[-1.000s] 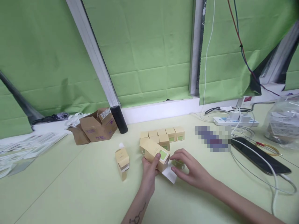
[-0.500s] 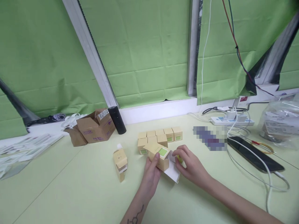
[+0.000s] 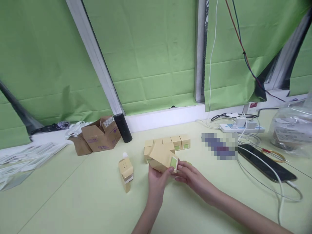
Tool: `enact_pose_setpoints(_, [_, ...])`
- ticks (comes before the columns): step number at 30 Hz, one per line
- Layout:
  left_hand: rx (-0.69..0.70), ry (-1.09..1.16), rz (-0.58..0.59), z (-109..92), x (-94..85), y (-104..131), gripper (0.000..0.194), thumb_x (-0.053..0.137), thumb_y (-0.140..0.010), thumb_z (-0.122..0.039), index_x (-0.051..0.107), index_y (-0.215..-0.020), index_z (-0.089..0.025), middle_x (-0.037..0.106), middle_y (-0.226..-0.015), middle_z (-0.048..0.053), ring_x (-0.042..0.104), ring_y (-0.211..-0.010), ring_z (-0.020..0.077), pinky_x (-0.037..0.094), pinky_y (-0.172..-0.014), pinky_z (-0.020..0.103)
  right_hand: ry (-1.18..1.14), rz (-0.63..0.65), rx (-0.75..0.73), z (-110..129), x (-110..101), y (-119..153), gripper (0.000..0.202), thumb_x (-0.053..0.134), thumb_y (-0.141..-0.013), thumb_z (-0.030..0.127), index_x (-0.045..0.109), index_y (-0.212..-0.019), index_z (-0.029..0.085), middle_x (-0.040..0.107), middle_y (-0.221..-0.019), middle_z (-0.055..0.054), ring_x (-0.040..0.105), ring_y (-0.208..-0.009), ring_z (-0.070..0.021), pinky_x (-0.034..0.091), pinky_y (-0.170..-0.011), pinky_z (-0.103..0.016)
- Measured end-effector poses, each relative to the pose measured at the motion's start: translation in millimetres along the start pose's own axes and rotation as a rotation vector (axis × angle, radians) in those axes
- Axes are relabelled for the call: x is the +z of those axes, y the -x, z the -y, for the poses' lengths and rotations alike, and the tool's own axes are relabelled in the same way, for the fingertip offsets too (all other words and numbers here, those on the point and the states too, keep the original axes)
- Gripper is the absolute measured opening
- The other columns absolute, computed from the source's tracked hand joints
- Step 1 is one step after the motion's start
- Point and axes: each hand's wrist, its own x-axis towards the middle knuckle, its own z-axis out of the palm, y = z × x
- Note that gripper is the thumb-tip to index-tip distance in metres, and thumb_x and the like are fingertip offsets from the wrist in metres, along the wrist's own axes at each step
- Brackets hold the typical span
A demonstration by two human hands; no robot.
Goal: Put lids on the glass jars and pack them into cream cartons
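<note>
A small tan cardboard box (image 3: 161, 155) with a green-and-white label on its end is held up in front of me. My left hand (image 3: 159, 178) grips it from below, thumb near the labelled end. The fingers of my right hand (image 3: 192, 177) press at that same end. Just behind the right fingers, a small yellow-green thing (image 3: 187, 163) shows in part; its kind is unclear. Several similar closed boxes (image 3: 175, 143) stand in rows behind, partly hidden by the held one. Another tan box (image 3: 126, 170) with loose flaps lies to the left.
An opened brown carton (image 3: 102, 138) and a black cylinder (image 3: 123, 127) stand at the back left, with white sheets (image 3: 26, 162) at the far left. On the right are a phone (image 3: 266, 162) on a cable, a power strip (image 3: 253, 128) and a clear plastic bag (image 3: 291, 126).
The held box has turned, and its open white-lined flap no longer shows; the labelled end now faces right. My right hand has moved left onto that end, away from the yellow-green thing.
</note>
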Motion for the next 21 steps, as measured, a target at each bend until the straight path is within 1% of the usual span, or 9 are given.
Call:
enact_pose_setpoints(4, [0.073, -0.171, 0.083, -1, 1.6, 8, 0.056, 0.082, -0.049, -0.022, 0.054, -0.098, -0.021, 0.063, -0.106, 0.008, 0.055, -0.11, 0.0269, 0.046, -0.087, 0.031, -0.272, 0.171, 0.099, -1, 3, 1, 0.025, 0.045, -0.086, 0.034, 0.054, -0.104, 0.02, 0.064, -0.102, -0.008, 0.064, -0.095, -0.0205, 0.047, -0.091, -0.04])
enact_pose_setpoints(6, [0.122, -0.235, 0.116, -4, 1.3, 10, 0.058, 0.081, -0.05, -0.021, 0.055, -0.102, -0.022, 0.061, -0.111, 0.008, 0.052, -0.113, 0.027, 0.045, -0.09, 0.031, -0.351, 0.196, 0.117, -3, 4, 2, 0.026, 0.043, -0.085, 0.032, 0.054, -0.105, 0.019, 0.065, -0.101, -0.008, 0.065, -0.092, -0.0199, 0.047, -0.091, -0.04])
enact_pose_setpoints(9, [0.172, -0.23, 0.075, -18, -2.3, 7, 0.059, 0.083, -0.046, -0.024, 0.056, -0.098, -0.02, 0.064, -0.103, 0.008, 0.057, -0.105, 0.0273, 0.048, -0.086, 0.032, -0.426, 0.094, 0.162, -5, 4, 3, 0.018, 0.048, -0.084, 0.03, 0.054, -0.098, 0.019, 0.066, -0.099, -0.008, 0.066, -0.09, -0.0177, 0.048, -0.091, -0.037])
enact_pose_setpoints(12, [0.227, -0.164, -0.083, -48, -15.8, -4, 0.053, 0.082, -0.048, -0.032, 0.057, -0.093, -0.018, 0.068, -0.095, 0.008, 0.063, -0.092, 0.0252, 0.052, -0.077, 0.032, -0.399, 0.013, 0.149, 1, -2, 3, 0.015, 0.053, -0.084, 0.033, 0.054, -0.091, 0.02, 0.067, -0.096, -0.008, 0.066, -0.079, -0.016, 0.051, -0.084, -0.035])
enact_pose_setpoints(14, [0.245, -0.189, -0.212, -73, -34.3, -14, 0.048, 0.078, -0.056, -0.036, 0.059, -0.096, -0.017, 0.068, -0.097, 0.008, 0.065, -0.086, 0.0228, 0.054, -0.072, 0.03, -0.307, -0.018, 0.074, 12, -10, 1, 0.019, 0.056, -0.082, 0.037, 0.053, -0.091, 0.021, 0.066, -0.097, -0.008, 0.063, -0.072, -0.0151, 0.053, -0.076, -0.033])
enact_pose_setpoints(17, [0.188, -0.279, -0.371, -102, -77.6, -31, 0.051, 0.079, -0.055, -0.034, 0.059, -0.099, -0.019, 0.069, -0.095, 0.006, 0.066, -0.074, 0.0195, 0.054, -0.06, 0.027, -0.094, -0.154, -0.059, 32, -31, -6, 0.032, 0.062, -0.076, 0.042, 0.053, -0.097, 0.02, 0.063, -0.098, -0.007, 0.061, -0.069, -0.0149, 0.052, -0.07, -0.032])
enact_pose_setpoints(18, [0.128, -0.328, -0.371, -106, -95.0, -36, 0.053, 0.08, -0.053, -0.032, 0.058, -0.1, -0.019, 0.069, -0.094, 0.006, 0.066, -0.071, 0.0194, 0.054, -0.058, 0.028, -0.001, -0.235, -0.081, 37, -40, -10, 0.037, 0.064, -0.074, 0.043, 0.052, -0.099, 0.02, 0.063, -0.097, -0.006, 0.06, -0.069, -0.0151, 0.052, -0.069, -0.032])
enact_pose_setpoints(19, [0.062, -0.386, -0.421, -107, -112.9, -40, 0.057, 0.082, -0.05, -0.031, 0.056, -0.099, -0.019, 0.069, -0.087, 0.006, 0.065, -0.064, 0.0196, 0.054, -0.053, 0.029, 0.112, -0.313, -0.082, 41, -50, -13, 0.042, 0.065, -0.071, 0.044, 0.051, -0.103, 0.02, 0.062, -0.095, -0.006, 0.06, -0.068, -0.0155, 0.051, -0.068, -0.032])
enact_pose_setpoints(21, [-0.109, -0.531, -0.369, -101, -148.0, -47, 0.056, 0.081, -0.05, -0.035, 0.054, -0.096, -0.016, 0.069, -0.076, 0.007, 0.064, -0.054, 0.0221, 0.051, -0.046, 0.032, 0.369, -0.497, -0.067, 42, -69, -20, 0.05, 0.067, -0.067, 0.046, 0.05, -0.106, 0.018, 0.061, -0.091, -0.006, 0.059, -0.068, -0.0176, 0.049, -0.062, -0.032])
